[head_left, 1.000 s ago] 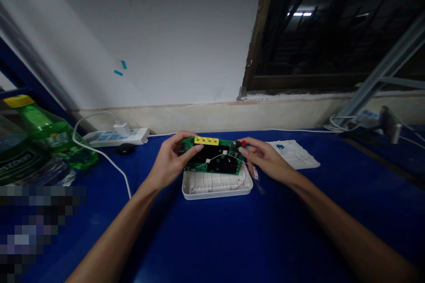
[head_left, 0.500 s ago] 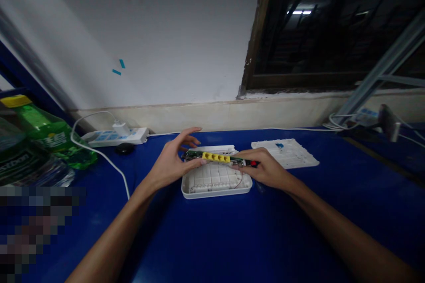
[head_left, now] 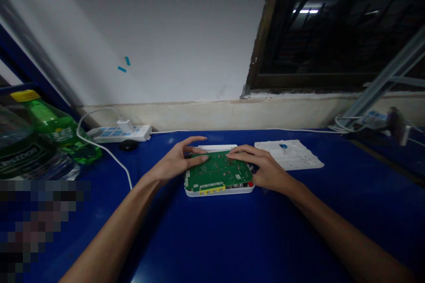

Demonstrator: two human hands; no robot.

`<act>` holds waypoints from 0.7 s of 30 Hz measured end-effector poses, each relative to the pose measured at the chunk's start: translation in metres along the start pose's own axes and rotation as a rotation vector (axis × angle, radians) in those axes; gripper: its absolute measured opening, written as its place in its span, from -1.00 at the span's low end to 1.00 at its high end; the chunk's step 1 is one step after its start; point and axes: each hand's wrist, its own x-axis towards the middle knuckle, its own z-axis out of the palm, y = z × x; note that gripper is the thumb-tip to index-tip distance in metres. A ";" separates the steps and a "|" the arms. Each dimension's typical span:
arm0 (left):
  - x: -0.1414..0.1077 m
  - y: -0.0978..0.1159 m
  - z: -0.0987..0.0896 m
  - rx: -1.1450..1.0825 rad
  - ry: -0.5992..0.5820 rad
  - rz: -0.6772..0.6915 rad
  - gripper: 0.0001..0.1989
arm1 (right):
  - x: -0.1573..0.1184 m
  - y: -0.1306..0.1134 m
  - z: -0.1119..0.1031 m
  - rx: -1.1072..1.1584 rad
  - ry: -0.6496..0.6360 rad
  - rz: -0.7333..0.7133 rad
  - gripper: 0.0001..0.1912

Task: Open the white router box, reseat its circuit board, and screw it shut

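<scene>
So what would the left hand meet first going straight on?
The left hand is already on the green circuit board; beyond that, probably the right hand, though depth is unclear.

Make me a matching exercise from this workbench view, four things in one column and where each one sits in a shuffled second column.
Things:
1. Green circuit board
2. Yellow port block
3. White plastic panel
4. Power strip

Places:
A. Back left of the blue bench
B. Along the board's near edge
C. Under the left hand and right hand, in the white plastic casing
D. Right of the right hand

Pairs: 1-C, 2-B, 3-D, 4-A
</scene>
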 end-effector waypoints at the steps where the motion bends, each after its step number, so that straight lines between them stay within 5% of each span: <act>1: 0.001 -0.002 0.001 0.001 0.007 0.006 -0.31 | -0.001 0.000 -0.001 -0.025 -0.022 -0.001 -0.40; 11: 0.003 -0.001 0.002 -0.085 0.075 -0.004 -0.51 | -0.002 -0.001 -0.001 -0.086 -0.065 0.055 -0.36; 21: 0.006 -0.008 0.003 0.071 0.098 0.040 -0.58 | -0.002 0.000 0.000 -0.130 -0.087 0.041 -0.42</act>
